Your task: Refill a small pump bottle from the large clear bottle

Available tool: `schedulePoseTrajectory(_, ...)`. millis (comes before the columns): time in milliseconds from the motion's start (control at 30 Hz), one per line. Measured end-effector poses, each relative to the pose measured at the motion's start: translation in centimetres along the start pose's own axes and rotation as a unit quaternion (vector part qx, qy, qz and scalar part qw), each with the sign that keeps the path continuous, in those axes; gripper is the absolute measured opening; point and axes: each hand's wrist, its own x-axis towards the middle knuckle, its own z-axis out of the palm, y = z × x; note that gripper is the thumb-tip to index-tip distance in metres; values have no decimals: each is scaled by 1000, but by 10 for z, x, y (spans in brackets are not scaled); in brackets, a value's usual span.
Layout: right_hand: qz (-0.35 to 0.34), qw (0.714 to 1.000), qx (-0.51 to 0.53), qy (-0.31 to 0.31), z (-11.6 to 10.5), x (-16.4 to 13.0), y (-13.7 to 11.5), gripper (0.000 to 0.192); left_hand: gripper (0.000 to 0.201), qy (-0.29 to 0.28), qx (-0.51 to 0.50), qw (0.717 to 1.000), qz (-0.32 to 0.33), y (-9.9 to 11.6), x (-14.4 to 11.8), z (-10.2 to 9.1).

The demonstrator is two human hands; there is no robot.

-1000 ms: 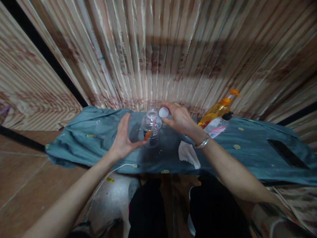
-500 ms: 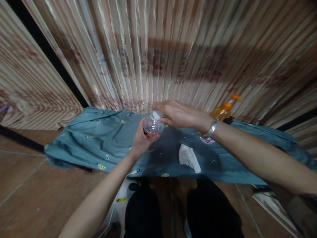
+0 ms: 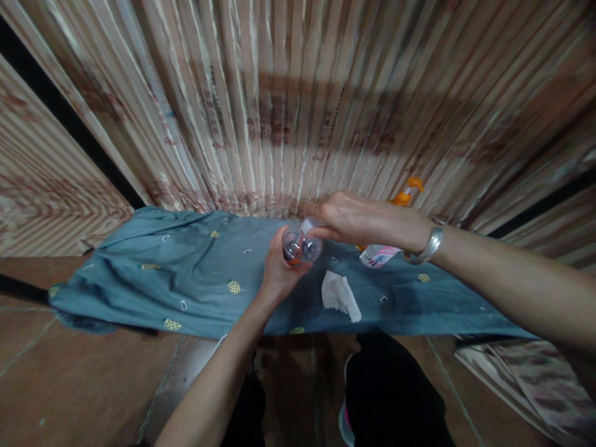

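The small clear bottle (image 3: 302, 246) sits above the middle of the cloth-covered desk (image 3: 195, 279), held off its surface. It is see-through plastic with an orange patch low on its side, and its long axis tilts, the mouth leaning up and to the right. The left hand (image 3: 278, 273) curls closed around its lower body from below. The right hand (image 3: 358, 217) closes its fingers over the white cap (image 3: 311, 222) at the mouth. A crumpled white tissue (image 3: 339, 295) lies just right of the bottle on the cloth.
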Motion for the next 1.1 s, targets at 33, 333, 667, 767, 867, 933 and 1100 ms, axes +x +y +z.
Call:
schedulePoseTrajectory(33,14,1000,-9,-1,1,-2,2,26,87,1,7,1000,6,1,1,5)
schedulePoseTrajectory(333,20,998,45,-31,6,-11,5,24,90,-8,-18,1000,-9,-13,-12,10)
schedulePoseTrajectory(667,1,997,-75,5,14,13,-37,42,91,8,-15,998,-56,-6,-32,-33)
schedulePoseTrajectory(767,-60,998,3,20,13,22,-39,33,88,27,12,999,-43,-2,-35,-48)
schedulePoseTrajectory(867,-120,991,53,27,10,28,-38,29,87,27,26,999,-40,-2,-36,-56)
schedulePoseTrajectory(933,-129,990,54,12,9,29,-37,22,88,23,18,999,-45,-3,-36,-56)
schedulePoseTrajectory(1100,-81,996,-28,-9,5,27,-36,26,90,14,-18,997,-74,-2,-31,-46)
